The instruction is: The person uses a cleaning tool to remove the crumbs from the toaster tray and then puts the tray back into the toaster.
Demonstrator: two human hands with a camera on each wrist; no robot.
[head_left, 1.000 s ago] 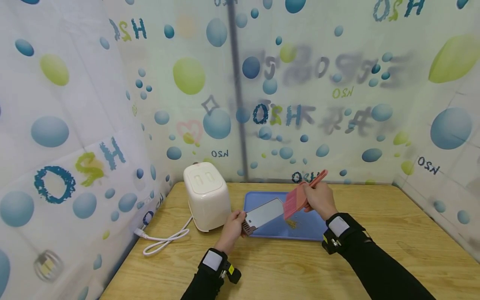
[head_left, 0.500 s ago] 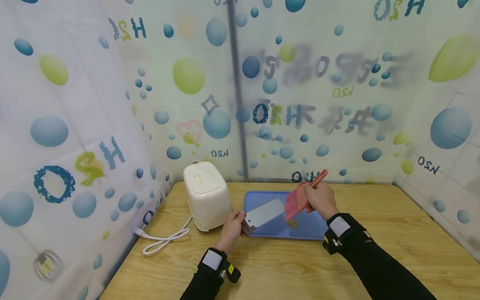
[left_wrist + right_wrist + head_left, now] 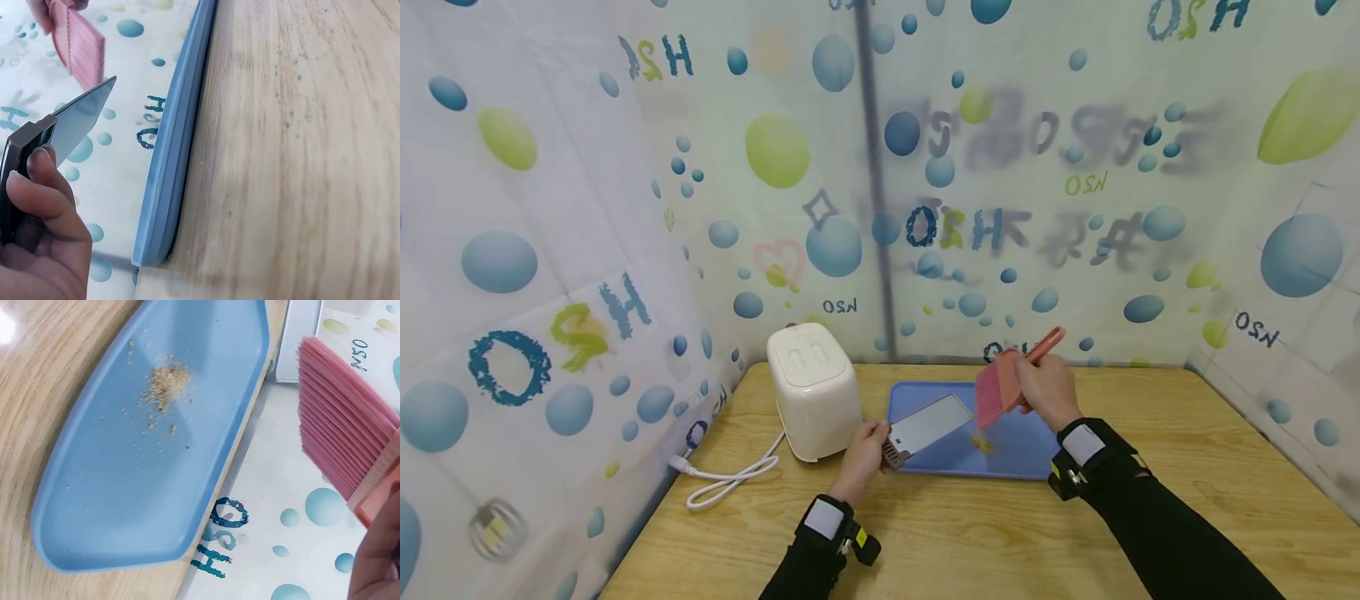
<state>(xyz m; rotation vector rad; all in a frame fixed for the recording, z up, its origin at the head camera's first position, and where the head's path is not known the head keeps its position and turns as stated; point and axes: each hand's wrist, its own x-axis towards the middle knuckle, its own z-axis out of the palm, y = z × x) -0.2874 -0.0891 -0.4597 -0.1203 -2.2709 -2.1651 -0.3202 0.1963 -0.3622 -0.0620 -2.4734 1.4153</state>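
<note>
My left hand (image 3: 863, 457) grips the dark slotted end of a flat metal crumb tray (image 3: 932, 427), which slants up to the right over a blue tray (image 3: 1037, 467). In the left wrist view, thumb and fingers pinch the crumb tray's dark end (image 3: 25, 144). My right hand (image 3: 1048, 393) holds a pink brush (image 3: 997, 387) by its handle, bristles pointing down and left beside the crumb tray's far end. Beneath them a small heap of tan crumbs (image 3: 167, 384) lies on the blue tray, with loose bits scattered around it.
A white toaster (image 3: 814, 392) stands left of the blue tray, close to my left hand. Its white cord (image 3: 730, 483) lies looped on the wooden table (image 3: 970, 542) toward the left edge. A patterned curtain (image 3: 1037, 183) encloses the table at the back and sides.
My right hand has lifted the brush up and to the right, from over the crumb tray's far end to just beside it. My left hand and the crumb tray stay nearly still.
</note>
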